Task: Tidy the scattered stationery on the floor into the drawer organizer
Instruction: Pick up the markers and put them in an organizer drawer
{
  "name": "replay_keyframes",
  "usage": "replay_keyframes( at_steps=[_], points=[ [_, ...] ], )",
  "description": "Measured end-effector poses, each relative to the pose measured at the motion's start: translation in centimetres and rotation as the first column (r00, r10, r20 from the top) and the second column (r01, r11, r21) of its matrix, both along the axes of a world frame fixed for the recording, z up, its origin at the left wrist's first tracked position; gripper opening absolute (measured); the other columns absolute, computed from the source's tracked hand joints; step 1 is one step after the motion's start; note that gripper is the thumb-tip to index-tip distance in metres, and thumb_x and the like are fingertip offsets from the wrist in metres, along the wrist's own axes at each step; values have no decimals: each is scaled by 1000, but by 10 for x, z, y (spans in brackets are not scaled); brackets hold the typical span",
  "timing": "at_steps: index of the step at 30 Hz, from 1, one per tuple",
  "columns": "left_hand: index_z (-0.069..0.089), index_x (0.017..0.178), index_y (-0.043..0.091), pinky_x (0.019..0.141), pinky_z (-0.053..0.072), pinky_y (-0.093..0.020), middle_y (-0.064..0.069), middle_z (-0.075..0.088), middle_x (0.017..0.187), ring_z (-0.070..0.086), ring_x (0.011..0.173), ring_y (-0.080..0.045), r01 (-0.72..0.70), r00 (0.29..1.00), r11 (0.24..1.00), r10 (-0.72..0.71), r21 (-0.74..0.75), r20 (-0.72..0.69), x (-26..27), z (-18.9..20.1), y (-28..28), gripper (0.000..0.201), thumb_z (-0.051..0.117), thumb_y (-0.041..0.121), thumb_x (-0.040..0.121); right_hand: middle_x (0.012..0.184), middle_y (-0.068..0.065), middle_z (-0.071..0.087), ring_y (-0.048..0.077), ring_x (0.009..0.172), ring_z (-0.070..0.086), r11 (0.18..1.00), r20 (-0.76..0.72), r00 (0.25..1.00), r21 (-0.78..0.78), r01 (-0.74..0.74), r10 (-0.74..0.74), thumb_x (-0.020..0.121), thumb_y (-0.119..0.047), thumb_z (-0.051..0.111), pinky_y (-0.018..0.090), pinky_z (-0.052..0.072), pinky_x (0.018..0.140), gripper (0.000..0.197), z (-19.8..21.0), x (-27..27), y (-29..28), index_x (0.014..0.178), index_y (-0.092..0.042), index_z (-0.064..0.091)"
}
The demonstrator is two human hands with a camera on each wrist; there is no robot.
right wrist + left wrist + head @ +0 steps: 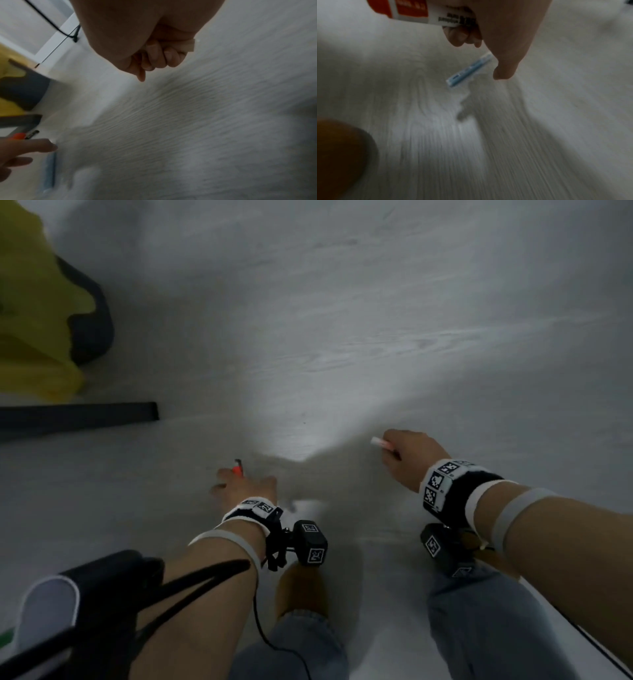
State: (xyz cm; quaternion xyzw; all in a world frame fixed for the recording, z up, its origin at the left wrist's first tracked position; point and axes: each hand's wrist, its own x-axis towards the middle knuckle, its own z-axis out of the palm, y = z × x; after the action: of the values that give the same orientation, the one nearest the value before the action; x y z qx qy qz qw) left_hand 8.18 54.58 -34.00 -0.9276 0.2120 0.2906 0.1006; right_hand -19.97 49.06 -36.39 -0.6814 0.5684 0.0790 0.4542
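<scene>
My left hand (233, 479) hangs low over the pale floor (342, 337) and grips an orange-and-white labelled item (412, 12), whose orange end and dark tip (237, 469) stick out past the fingers. A blue pen-like stick (469, 70) shows just below the left thumb (505, 67). The blur hides whether it is held or lies on the floor. My right hand (394, 448) is curled round a pale pink stick (379, 442), its end poking out beside the knuckles (191, 46). No drawer organizer can be made out.
A dark flat bar (78, 414) lies on the floor at the left, with a yellow and dark grey object (41, 313) behind it. My knees in jeans (479, 611) and a black cable (260, 628) are below the hands. A dark strapped bag (102, 594) sits at bottom left.
</scene>
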Motion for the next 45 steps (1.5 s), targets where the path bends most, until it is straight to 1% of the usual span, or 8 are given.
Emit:
replay_keyframes(
  at_steps=[10,16,19,25,31,35,39,45],
  points=[
    [57,96,13,70,42,-29,-9,62,91,60,82,-32,-50,986,980,17,-194,-164,49,-36,-1,16,59,22,82,70,3,50,30,66,50,976,-86,983,-129,-173,163,94,-27,46,36,42,62,22,-21,50,-56,75,-16,44],
    [60,97,12,68,40,-30,-7,58,82,56,78,-31,192,935,947,-256,-259,-246,-18,-33,-84,21,47,27,91,61,4,46,27,55,45,988,-93,993,-145,54,-68,96,-25,43,35,39,56,26,2,17,-78,72,-16,40],
    [56,97,16,70,51,-35,-7,61,83,62,78,-32,442,792,839,-531,-316,-302,-86,-28,-124,25,42,37,94,63,4,45,22,54,42,971,-222,954,-169,168,-203,97,-25,39,32,31,55,25,13,-45,-80,74,-17,39],
    [51,99,17,70,51,-34,-10,68,87,64,78,-30,674,445,603,-793,-426,-417,-221,-30,-151,29,36,42,98,81,7,53,29,71,48,846,-502,694,-171,505,-516,96,-27,43,32,39,66,15,31,-192,-7,90,-14,48],
    [47,94,18,61,45,-32,-6,65,81,63,70,-27,774,201,434,-859,-461,-470,-307,-34,-138,20,39,36,99,93,11,57,25,65,52,424,-653,280,-71,903,-704,89,-49,54,29,41,54,53,15,-286,126,120,-6,48],
    [44,90,14,53,31,-29,-2,50,73,47,63,-22,805,130,339,-901,-487,-414,-338,-26,-143,20,40,30,101,125,14,58,31,93,60,402,-610,355,65,913,-708,94,-52,44,28,47,70,58,-11,-285,136,134,-10,51],
    [49,93,11,61,38,-32,-8,57,77,53,67,-26,789,144,376,-882,-486,-450,-361,-29,-165,20,44,29,99,124,12,62,20,66,55,305,-496,268,6,952,-826,97,-31,48,26,44,52,43,-12,-277,103,135,-12,50],
    [52,104,18,68,49,-30,-6,71,85,68,74,-24,723,159,467,-830,-509,-535,-418,-6,-205,15,45,31,101,79,2,55,28,69,54,498,-408,395,-183,848,-823,100,-33,33,32,42,67,28,5,-323,41,121,-22,46]
  ],
)
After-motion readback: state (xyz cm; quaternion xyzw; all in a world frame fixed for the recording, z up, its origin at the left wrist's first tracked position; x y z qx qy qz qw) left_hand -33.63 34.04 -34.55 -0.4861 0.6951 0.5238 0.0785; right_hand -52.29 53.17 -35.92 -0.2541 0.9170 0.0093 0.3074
